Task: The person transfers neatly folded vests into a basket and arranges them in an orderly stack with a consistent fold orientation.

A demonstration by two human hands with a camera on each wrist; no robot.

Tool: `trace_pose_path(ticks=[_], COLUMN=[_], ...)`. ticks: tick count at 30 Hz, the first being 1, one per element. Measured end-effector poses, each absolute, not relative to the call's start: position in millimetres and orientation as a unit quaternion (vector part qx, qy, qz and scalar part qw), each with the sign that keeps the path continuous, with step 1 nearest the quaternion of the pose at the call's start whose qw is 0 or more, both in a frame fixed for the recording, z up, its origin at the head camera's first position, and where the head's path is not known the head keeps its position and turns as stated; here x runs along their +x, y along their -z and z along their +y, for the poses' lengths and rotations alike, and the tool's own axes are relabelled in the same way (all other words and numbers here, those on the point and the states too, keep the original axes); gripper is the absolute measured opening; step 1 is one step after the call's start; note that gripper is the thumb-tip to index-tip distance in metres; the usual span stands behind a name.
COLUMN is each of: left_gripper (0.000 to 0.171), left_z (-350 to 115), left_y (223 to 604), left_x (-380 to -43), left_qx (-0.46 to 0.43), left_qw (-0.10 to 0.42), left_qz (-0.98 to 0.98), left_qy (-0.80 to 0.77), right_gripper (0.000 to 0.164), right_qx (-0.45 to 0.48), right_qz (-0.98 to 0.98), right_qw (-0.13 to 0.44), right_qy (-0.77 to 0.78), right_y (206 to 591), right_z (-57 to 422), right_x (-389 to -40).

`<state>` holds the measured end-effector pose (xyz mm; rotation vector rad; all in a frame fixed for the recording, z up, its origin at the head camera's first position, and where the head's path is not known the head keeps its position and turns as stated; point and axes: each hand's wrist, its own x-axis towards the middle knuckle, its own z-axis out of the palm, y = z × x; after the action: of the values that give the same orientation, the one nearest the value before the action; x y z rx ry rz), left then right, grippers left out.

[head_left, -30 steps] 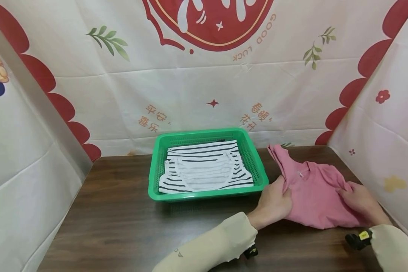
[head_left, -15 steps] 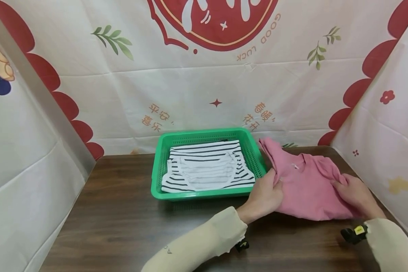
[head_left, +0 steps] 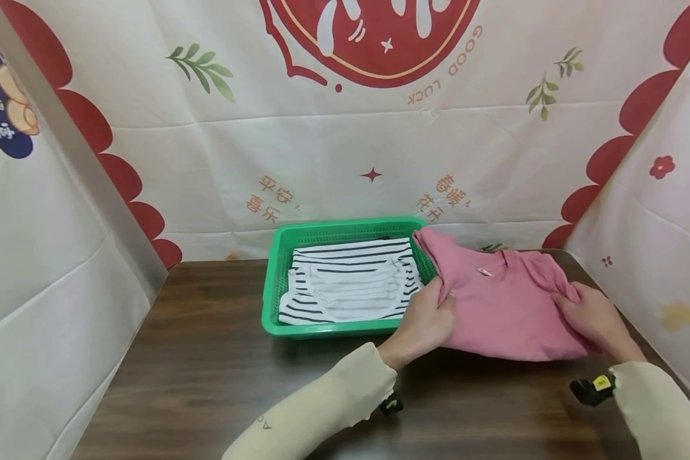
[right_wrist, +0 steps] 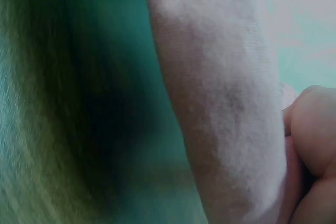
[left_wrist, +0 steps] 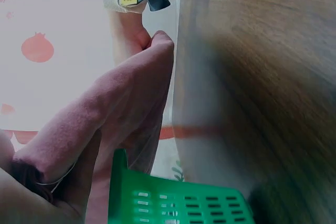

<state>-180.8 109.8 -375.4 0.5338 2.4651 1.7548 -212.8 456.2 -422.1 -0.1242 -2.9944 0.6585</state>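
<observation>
A pink shirt [head_left: 497, 306] with a round neckline and a small light label stretches between both hands at the right of the head view. My left hand [head_left: 425, 319] grips its left side, close to the green basket's right front corner. The right hand [head_left: 595, 316] pinches the opposite side. In the left wrist view the pink cloth [left_wrist: 121, 98] spans from one hand to the other, raised over the table. Its folded edge [right_wrist: 220, 98] fills the middle of the right wrist view. The shirt's upper left part overlaps the basket's right rim in the head view.
The green basket [head_left: 333, 330] stands at the back middle of the dark wooden table [head_left: 207, 383]. Inside lies a folded black-and-white striped garment [head_left: 351, 249] with a whitish piece [head_left: 356, 291] on top. Printed cloth [head_left: 322, 147] hangs behind and at both sides.
Both hands have carried the pink shirt leftward and a little up in the head view, toward the basket. Its left part now overlaps the basket rim. The view has shifted slightly.
</observation>
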Motion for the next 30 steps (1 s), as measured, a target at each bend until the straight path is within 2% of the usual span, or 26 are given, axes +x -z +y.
trace_pose_path(ticks=[5, 12, 23, 30], left_gripper=[0.018, 0.018, 0.023, 0.024], left_z=[100, 86, 63, 45], left_y=[375, 370, 365, 365], left_x=[-184, -187, -189, -192], left_qx=[0.17, 0.154, 0.137, 0.128], left_qw=[0.028, 0.022, 0.015, 0.012], left_qz=[0.8, 0.804, 0.806, 0.799], left_qy=[-0.574, -0.573, -0.575, -0.587], right_gripper=[0.032, 0.033, 0.033, 0.03], right_qx=[-0.045, -0.02, -0.028, 0.005], right_qz=[-0.974, -0.974, -0.972, -0.971], right_qw=[0.031, 0.064, 0.046, 0.092], right_qy=[-0.218, -0.217, -0.23, -0.222], right_y=[416, 408, 396, 390], right_z=[447, 434, 417, 403], right_x=[-215, -219, -224, -229])
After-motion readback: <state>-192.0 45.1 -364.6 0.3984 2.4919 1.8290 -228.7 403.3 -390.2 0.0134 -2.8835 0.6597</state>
